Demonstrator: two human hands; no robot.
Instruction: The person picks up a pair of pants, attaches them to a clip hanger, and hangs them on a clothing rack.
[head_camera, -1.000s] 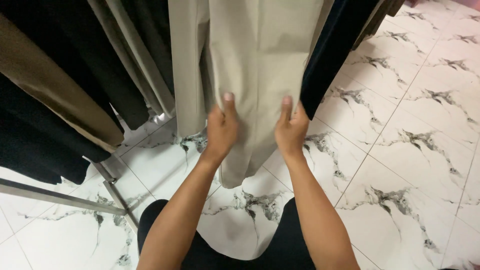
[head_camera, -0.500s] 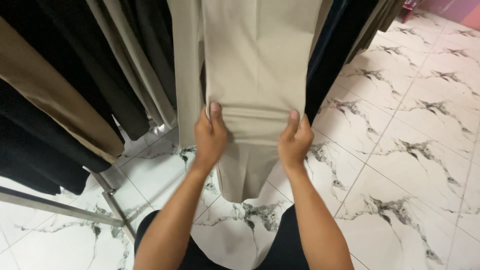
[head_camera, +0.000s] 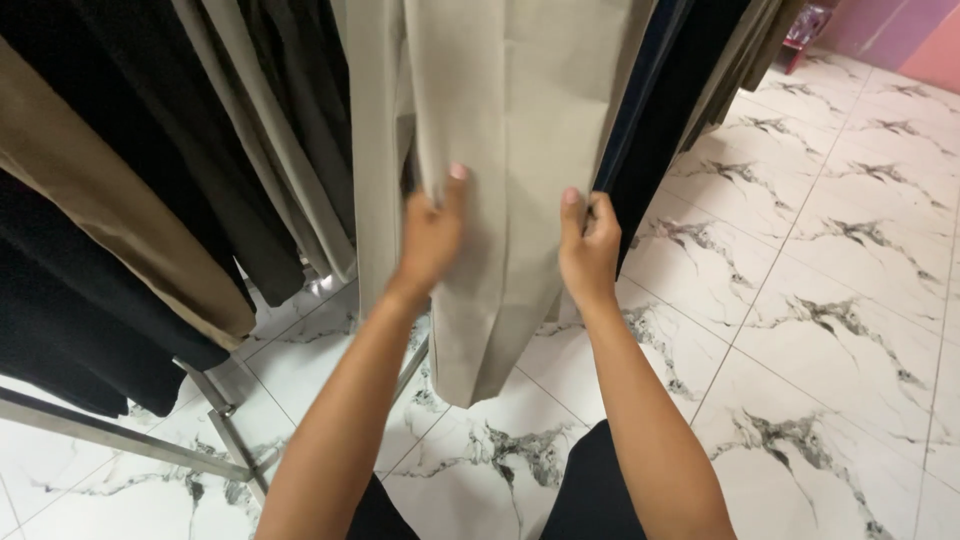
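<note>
Head view looks down on beige trousers (head_camera: 520, 120) hanging from above among other garments. Left hand (head_camera: 430, 235) pinches the trousers' left edge, thumb on the front; right hand (head_camera: 588, 245) grips the right edge, fingers curled behind. Both hands are apart, level with each other. Dark trousers (head_camera: 670, 100) hang just right; a metal rack (head_camera: 215, 410) stands on the marble floor (head_camera: 820, 330).

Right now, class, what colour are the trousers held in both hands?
Light beige trousers, plain, seen in the head view.
</note>
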